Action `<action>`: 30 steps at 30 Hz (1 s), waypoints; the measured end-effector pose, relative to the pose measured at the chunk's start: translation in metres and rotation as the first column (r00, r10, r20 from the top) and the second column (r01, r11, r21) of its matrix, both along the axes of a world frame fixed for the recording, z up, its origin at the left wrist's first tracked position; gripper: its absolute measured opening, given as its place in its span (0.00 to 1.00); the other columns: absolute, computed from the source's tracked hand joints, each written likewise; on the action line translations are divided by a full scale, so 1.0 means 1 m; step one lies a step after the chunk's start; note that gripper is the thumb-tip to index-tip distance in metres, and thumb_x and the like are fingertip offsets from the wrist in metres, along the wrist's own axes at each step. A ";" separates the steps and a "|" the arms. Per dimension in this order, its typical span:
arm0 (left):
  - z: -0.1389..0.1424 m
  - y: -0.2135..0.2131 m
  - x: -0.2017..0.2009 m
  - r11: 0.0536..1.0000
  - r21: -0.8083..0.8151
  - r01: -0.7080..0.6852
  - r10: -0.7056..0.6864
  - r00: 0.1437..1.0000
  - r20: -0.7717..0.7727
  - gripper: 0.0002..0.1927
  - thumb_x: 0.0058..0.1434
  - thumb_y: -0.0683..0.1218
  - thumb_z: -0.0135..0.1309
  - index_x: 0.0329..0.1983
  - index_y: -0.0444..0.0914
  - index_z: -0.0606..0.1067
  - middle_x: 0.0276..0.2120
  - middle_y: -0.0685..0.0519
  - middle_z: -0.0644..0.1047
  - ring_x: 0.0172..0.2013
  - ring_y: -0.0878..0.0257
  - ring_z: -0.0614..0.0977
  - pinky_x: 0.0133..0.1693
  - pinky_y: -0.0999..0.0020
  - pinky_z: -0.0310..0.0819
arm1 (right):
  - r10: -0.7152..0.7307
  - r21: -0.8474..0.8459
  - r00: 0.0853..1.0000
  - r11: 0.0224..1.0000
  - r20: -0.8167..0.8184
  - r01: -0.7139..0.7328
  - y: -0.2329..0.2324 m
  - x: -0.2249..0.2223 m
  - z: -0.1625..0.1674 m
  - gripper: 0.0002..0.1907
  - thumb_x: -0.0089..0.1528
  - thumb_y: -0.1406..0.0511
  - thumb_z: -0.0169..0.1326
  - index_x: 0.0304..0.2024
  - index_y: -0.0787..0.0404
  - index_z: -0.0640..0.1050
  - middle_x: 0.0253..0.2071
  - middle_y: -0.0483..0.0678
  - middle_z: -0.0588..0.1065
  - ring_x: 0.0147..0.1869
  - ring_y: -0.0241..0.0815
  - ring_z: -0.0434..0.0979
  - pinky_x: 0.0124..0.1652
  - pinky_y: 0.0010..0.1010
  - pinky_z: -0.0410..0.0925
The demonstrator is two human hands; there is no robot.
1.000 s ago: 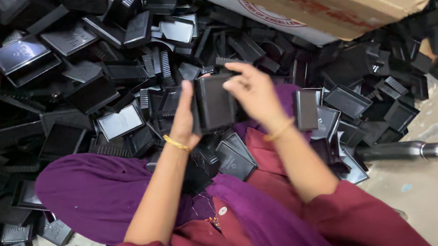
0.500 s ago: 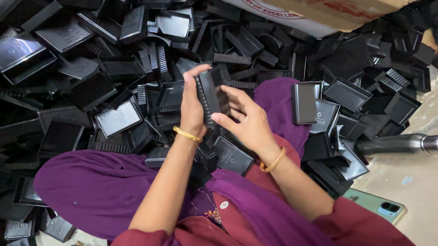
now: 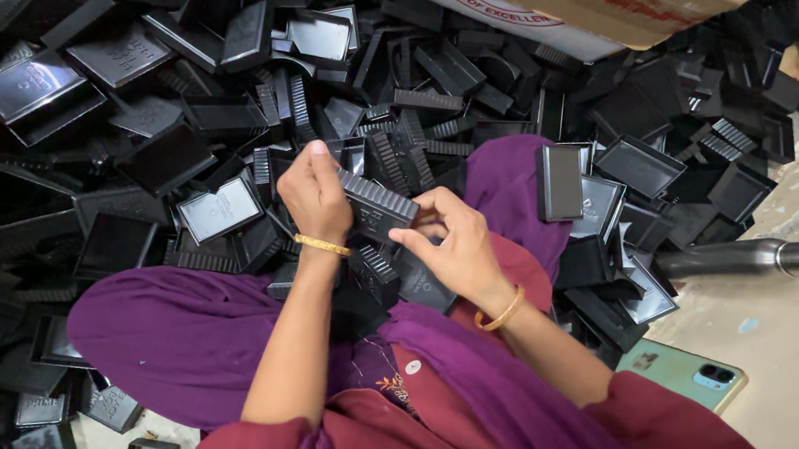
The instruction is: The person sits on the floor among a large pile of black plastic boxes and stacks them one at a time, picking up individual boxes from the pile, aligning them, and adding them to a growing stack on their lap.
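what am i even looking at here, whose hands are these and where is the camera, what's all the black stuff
There is no machine here: a person wears a camera on the head, so the single picture looks straight down at their own two bare hands.

The left hand and the right hand together hold one black ribbed plastic part by the fingers. Each wrist wears a gold bangle.

All around lies a big pile of black plastic lids and trays, heaped loosely and overlapping. The purple cloth and maroon garment belong to the person. At the top edge is a cardboard box. To the right, on the pale floor, lie a green phone and a metal tube.
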State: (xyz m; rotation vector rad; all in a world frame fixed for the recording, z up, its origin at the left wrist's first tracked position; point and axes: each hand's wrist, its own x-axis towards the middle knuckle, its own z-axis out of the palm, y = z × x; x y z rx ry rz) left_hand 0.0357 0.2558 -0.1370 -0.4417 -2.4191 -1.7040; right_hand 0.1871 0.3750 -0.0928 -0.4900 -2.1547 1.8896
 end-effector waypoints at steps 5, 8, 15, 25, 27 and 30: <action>-0.002 0.004 0.000 0.978 0.185 0.095 -0.116 0.987 0.109 0.20 0.76 0.53 0.39 0.38 0.35 0.75 0.25 0.49 0.77 0.28 0.59 0.79 0.36 0.67 0.73 | 0.053 0.528 0.972 0.845 -0.228 0.078 0.067 -0.030 0.037 0.15 0.62 0.64 0.70 0.36 0.64 0.75 0.34 0.44 0.69 0.37 0.34 0.68 0.38 0.27 0.67; -0.004 0.023 0.001 0.966 -0.058 0.252 -0.252 0.968 0.011 0.12 0.70 0.51 0.50 0.47 0.39 0.76 0.39 0.48 0.79 0.38 0.55 0.82 0.45 0.61 0.76 | -0.290 -0.174 0.840 0.956 -0.459 0.235 0.130 -0.035 0.060 0.12 0.67 0.63 0.61 0.49 0.60 0.76 0.42 0.44 0.76 0.44 0.34 0.76 0.45 0.24 0.72; -0.025 0.072 0.017 0.558 -0.702 0.444 -0.540 0.836 0.099 0.43 0.39 0.52 0.73 0.60 0.45 0.68 0.61 0.45 0.63 0.64 0.48 0.64 0.63 0.28 0.41 | -0.468 0.742 0.876 0.627 0.114 0.238 0.148 0.045 -0.004 0.32 0.65 0.52 0.65 0.63 0.61 0.70 0.55 0.62 0.75 0.57 0.59 0.78 0.55 0.45 0.71; -0.005 0.057 0.009 0.616 0.540 0.574 -0.721 0.686 0.094 0.31 0.69 0.54 0.51 0.71 0.37 0.62 0.61 0.47 0.73 0.58 0.59 0.76 0.61 0.60 0.72 | -0.403 0.434 0.848 0.870 0.345 0.236 0.148 0.082 -0.028 0.35 0.55 0.57 0.67 0.60 0.58 0.67 0.51 0.60 0.77 0.55 0.55 0.79 0.55 0.42 0.72; -0.001 0.069 0.025 0.437 0.784 0.441 -0.810 0.573 0.129 0.34 0.69 0.62 0.46 0.71 0.37 0.63 0.60 0.45 0.74 0.52 0.60 0.77 0.55 0.62 0.75 | -0.322 0.067 0.943 0.946 0.079 0.318 0.120 0.076 -0.014 0.34 0.57 0.62 0.65 0.63 0.58 0.66 0.52 0.57 0.77 0.57 0.50 0.80 0.56 0.39 0.75; -0.001 0.096 0.050 0.408 0.795 0.449 -0.839 0.527 0.133 0.35 0.70 0.62 0.42 0.72 0.36 0.63 0.61 0.43 0.74 0.54 0.59 0.76 0.58 0.63 0.72 | -0.175 -0.066 0.982 0.983 -0.072 0.171 0.077 0.066 0.000 0.37 0.61 0.70 0.64 0.70 0.60 0.63 0.62 0.53 0.73 0.67 0.43 0.74 0.64 0.37 0.69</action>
